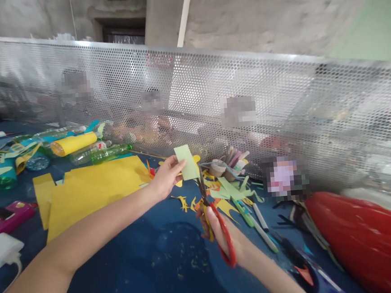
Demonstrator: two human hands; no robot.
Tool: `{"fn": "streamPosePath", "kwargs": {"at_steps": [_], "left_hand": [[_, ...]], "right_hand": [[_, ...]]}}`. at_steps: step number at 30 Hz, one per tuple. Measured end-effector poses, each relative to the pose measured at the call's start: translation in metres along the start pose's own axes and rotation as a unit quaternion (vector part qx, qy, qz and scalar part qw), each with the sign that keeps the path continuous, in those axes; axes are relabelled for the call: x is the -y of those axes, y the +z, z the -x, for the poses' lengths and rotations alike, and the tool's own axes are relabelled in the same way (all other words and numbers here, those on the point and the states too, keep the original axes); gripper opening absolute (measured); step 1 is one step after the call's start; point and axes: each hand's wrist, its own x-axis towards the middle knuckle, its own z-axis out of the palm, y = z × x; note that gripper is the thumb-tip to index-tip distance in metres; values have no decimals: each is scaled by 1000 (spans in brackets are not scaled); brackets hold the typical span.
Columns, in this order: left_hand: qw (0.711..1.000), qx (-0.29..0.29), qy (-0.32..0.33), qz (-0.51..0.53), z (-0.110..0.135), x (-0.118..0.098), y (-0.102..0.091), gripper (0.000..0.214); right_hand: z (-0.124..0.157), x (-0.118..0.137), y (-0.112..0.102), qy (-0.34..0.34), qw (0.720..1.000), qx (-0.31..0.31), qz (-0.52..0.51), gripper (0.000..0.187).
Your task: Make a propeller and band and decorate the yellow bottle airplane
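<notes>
My left hand pinches a small pale green paper piece and holds it up over the blue table. My right hand grips red-handled scissors, fingers through the loops. The blades point up and meet the lower right edge of the green paper. Yellow and orange paper scraps lie on the table just below both hands.
Large yellow paper sheets lie at left, with plastic bottles and a yellow roll behind. Green offcuts and markers lie right of the scissors. A red shiny object fills the right. A perforated metal screen stands behind.
</notes>
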Motion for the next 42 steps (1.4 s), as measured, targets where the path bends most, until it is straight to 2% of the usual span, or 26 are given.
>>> {"fn": "streamPosePath", "kwargs": {"at_steps": [5,10,27,34,42], "left_hand": [[1000,1,3,-29,1,3,-1,32],[999,9,6,-50,4,6,1,40],[998,4,29,-49,15,9,7,40],[998,8,26,-56,14,10,7,34],[998,0,18,-58,15,8,8,36]], "right_hand": [[-1,-1,-1,-31,997,-5,71,48],[-1,6,-3,-35,994,-12,99,47],[0,5,-2,-35,995,-21,94,43],[1,18,-3,-27,994,-52,88,48],[0,18,-4,-26,993,-72,90,49]]}}
